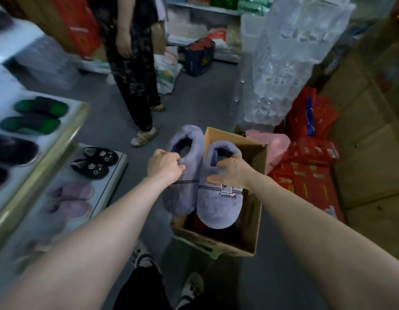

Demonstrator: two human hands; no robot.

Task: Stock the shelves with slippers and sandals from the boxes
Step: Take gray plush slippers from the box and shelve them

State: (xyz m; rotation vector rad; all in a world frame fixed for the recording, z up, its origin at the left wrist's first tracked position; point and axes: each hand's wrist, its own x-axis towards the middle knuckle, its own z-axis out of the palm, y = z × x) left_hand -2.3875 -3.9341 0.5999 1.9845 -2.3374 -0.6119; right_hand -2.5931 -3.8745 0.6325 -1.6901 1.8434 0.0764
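Lifting a grey-blue plush pair over the box.

The left hand [166,166] is pinching the collar of the left-hand slipper [182,198], fingers curled tight. The right hand [232,173] is gripping the right-hand slipper [218,209] across its upper, fingers spread. Both slippers are hanging above the open cardboard box [252,231] (the shelf [113,177] is waiting to the left). That wider right grip is probably risking a drop, and a careless swing could be knocking the black cat slippers [95,163] off.

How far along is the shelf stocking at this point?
Done: the shelves already hold green sandals, black slippers and lilac slippers. In hand: the left hand and right hand each hold one of the blue-grey slippers over the open box. Left: shelving this pair; more items seem to lie in the box.
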